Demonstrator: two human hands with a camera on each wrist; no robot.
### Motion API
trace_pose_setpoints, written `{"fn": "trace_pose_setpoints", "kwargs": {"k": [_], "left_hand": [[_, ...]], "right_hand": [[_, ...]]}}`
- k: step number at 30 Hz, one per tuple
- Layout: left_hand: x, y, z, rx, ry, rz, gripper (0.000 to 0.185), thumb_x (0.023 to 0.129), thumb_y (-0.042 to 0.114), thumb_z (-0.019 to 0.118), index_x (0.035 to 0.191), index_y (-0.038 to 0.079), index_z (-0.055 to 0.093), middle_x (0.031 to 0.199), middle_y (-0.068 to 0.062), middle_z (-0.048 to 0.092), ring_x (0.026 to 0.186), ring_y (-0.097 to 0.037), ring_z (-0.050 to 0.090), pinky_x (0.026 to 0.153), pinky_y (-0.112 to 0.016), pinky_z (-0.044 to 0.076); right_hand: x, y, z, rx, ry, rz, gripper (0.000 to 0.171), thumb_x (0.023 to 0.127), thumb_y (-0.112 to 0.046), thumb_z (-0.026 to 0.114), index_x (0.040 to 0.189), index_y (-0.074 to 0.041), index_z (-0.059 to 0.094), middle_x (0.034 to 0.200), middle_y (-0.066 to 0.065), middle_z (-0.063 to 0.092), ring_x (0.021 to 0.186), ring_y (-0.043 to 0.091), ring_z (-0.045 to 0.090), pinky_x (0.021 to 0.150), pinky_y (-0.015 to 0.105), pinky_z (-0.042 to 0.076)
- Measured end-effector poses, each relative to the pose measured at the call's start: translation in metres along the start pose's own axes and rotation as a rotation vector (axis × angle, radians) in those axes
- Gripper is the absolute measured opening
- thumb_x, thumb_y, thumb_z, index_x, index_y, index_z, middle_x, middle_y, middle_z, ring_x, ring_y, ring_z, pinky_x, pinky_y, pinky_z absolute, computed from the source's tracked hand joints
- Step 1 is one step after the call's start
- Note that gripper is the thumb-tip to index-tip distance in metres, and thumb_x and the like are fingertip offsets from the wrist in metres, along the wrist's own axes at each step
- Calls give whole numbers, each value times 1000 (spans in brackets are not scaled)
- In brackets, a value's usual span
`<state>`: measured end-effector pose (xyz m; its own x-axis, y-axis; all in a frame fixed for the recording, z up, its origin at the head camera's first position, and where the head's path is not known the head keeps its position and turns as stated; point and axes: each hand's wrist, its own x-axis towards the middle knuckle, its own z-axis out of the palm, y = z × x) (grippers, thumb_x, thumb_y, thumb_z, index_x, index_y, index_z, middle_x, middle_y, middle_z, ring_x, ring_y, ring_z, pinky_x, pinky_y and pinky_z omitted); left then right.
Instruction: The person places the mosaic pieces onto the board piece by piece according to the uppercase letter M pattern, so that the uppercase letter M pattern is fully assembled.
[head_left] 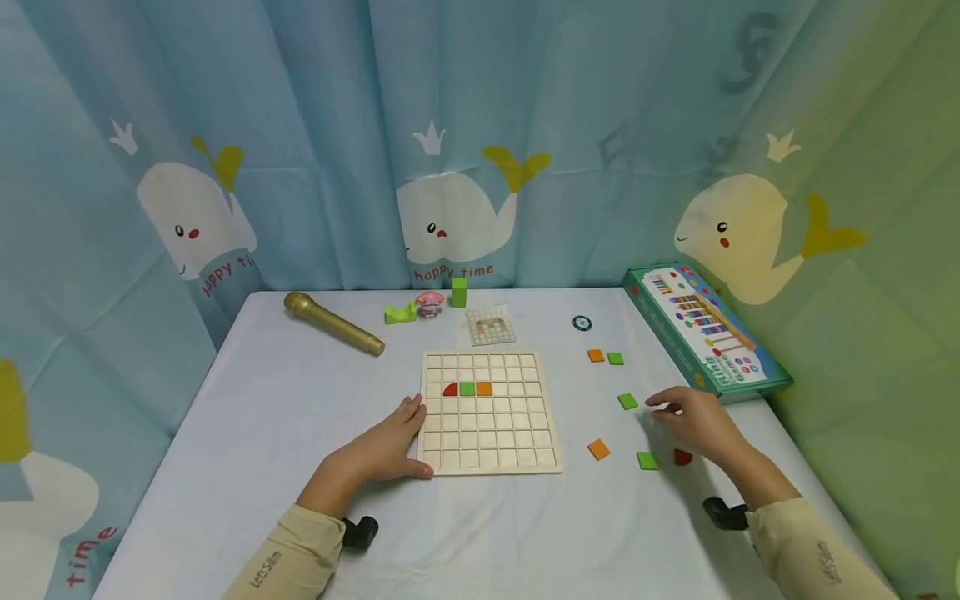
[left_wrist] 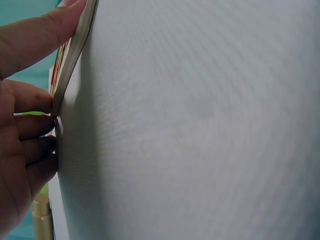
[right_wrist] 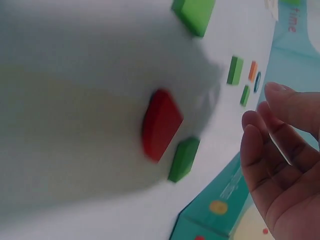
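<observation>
My left hand (head_left: 386, 446) rests on the left edge of a pale wooden grid board (head_left: 487, 475), thumb at its near corner. In the left wrist view the fingers (left_wrist: 37, 125) lie fairly straight against the board's side (left_wrist: 75, 55). On the grid, a red quarter-round tile (head_left: 451, 389), a green square tile (head_left: 467, 388) and an orange square tile (head_left: 483, 388) sit in a row. My right hand (head_left: 697, 421) hovers above the table with loosely bent fingers and nothing between them. Nearest its fingertips is a green tile (head_left: 627, 401); a loose red tile (right_wrist: 161, 127) lies below the wrist.
Several loose green and orange tiles, such as an orange one (head_left: 598, 449), lie right of the board. A pattern card (head_left: 491, 325), small toys (head_left: 430, 303) and a gold microphone (head_left: 333, 322) lie farther back. A green game box (head_left: 705, 329) stands at the right edge.
</observation>
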<state>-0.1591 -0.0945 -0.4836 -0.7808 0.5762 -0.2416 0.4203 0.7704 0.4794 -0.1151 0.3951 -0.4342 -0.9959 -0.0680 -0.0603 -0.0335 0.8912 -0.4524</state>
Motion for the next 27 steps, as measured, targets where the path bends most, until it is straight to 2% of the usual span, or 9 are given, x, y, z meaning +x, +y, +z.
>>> {"fn": "trace_pose_setpoints", "kwargs": {"k": [7,15,22,27], "left_hand": [[0,1,-1,-11,0,4,106,80,44,84,155,-6,28,166,-16,15,153,-33,11,119,-46,23],[0,0,0,-10,-5,1,107,80,44,84,156,-6,28,166,-17,14,153,-33,11,120,-45,23],[1,-2,1,-13,-2,15,107,79,44,84,155,-7,28,166,-18,15,153,-34,11,120,-46,23],[1,-2,2,-10,1,14,107,80,44,84,155,-6,28,166,-17,14,153,-33,10,120,-45,23]], "right_hand": [[-11,18,-6,-20,9,8,20,91,-7,72,110,-1,75,100,12,71,83,22,65,65,35,51],[-20,30,-10,-48,5,40,23,87,-10,76,108,1,75,96,14,71,83,26,64,64,37,49],[-23,41,-8,-48,-69,111,32,85,-14,79,112,1,74,94,10,68,83,25,58,65,36,47],[-23,48,-6,-52,-81,112,31,85,-12,79,112,1,74,93,7,66,82,23,56,67,36,46]]}}
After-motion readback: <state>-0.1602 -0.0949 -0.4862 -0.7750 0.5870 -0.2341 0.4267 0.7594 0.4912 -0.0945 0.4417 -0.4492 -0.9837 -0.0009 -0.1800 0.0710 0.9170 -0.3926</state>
